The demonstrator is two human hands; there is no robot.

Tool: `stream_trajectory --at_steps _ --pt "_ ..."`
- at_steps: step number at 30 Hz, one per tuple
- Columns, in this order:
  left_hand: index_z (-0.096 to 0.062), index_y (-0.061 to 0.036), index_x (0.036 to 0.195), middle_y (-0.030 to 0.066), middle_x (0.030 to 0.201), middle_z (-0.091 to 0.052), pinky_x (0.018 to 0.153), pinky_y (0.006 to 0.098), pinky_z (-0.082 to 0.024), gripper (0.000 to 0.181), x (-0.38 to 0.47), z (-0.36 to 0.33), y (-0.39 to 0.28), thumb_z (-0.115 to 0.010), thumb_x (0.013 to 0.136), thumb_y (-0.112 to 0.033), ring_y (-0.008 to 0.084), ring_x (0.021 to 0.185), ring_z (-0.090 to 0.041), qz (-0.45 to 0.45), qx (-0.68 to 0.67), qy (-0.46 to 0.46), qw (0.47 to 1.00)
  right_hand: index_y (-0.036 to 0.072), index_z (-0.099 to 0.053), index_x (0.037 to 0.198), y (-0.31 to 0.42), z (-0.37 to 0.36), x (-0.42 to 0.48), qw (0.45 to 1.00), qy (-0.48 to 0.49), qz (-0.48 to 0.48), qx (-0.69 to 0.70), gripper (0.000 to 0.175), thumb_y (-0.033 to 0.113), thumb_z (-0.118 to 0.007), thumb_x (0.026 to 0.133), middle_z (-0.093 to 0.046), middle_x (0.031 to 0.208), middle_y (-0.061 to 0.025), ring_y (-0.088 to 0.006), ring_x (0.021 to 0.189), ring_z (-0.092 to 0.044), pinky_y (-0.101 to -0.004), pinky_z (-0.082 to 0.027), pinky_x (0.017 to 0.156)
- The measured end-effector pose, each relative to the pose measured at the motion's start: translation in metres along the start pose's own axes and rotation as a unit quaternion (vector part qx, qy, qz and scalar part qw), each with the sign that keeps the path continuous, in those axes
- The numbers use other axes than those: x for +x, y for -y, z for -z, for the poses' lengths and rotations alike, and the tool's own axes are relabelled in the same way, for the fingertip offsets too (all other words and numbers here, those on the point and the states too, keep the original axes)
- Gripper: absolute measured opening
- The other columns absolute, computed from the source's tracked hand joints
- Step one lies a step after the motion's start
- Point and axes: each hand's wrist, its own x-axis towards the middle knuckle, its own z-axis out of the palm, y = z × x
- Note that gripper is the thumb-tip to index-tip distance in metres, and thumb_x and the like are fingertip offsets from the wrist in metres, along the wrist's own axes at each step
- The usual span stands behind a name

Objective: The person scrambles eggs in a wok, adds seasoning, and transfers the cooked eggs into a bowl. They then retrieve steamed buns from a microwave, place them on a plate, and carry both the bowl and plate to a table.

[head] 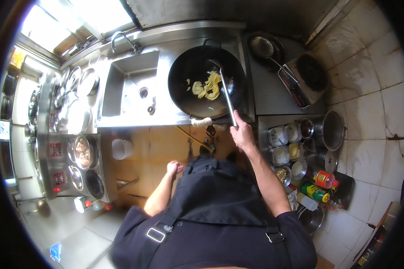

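My right hand (242, 134) grips the long metal handle of a wok ladle (227, 94). The ladle's head rests inside a large black wok (181, 64), towards its far side. Yellow cooked egg (208, 88) lies in the wok in soft folded pieces, left of the handle, with a few small bits apart from it. Low in front of the black apron (219, 191), my left hand (175, 167) hangs with its fingers curled and nothing visible in them.
Left of the wok is a steel sink (131, 87) with a faucet (124, 42). A strainer (262, 47) lies back right, near a portable gas stove (303, 80). Seasoning containers (277, 136) and bottles (314, 192) crowd the right side. A white bucket (122, 149) stands below the sink.
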Motion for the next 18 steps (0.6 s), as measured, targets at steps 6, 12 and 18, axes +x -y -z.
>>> stream_trajectory --at_steps 6,12,18 --pt "-0.055 0.0006 0.138 0.017 0.112 -0.07 0.075 0.0393 -0.066 0.039 0.0 0.003 0.003 -0.055 0.099 -0.006 0.0283 0.09 -0.075 0.006 0.028 -0.018 0.999 0.009 -0.041 0.162 0.0 0.032 -0.052 0.981 0.133 -0.118 0.081 0.073 0.009 -0.062 0.091 -0.062 0.065 -0.0106 -0.0142 0.046 -0.059 -0.0342 -0.049 0.042" --pt "-0.058 0.001 0.132 0.0184 0.111 -0.07 0.075 0.0424 -0.066 0.036 0.02 0.026 0.04 -0.054 0.096 -0.002 0.0323 0.088 -0.075 -0.097 0.205 0.047 0.973 0.016 -0.041 0.162 -0.009 0.022 -0.018 0.982 0.121 -0.062 0.128 0.072 0.005 -0.063 0.094 -0.058 0.063 -0.0012 -0.0088 0.046 -0.054 -0.0282 -0.048 0.041" --pt "-0.054 0.0036 0.137 0.0209 0.114 -0.068 0.074 0.0424 -0.066 0.04 0.011 0.02 0.03 -0.053 0.097 -0.002 0.0328 0.09 -0.075 0.004 0.028 0.003 1.0 0.017 -0.045 0.159 -0.031 -0.032 0.033 0.994 -0.031 0.092 -0.054 0.072 0.009 -0.062 0.09 -0.07 0.084 -0.0235 -0.0372 0.074 -0.07 -0.0466 -0.057 0.072"
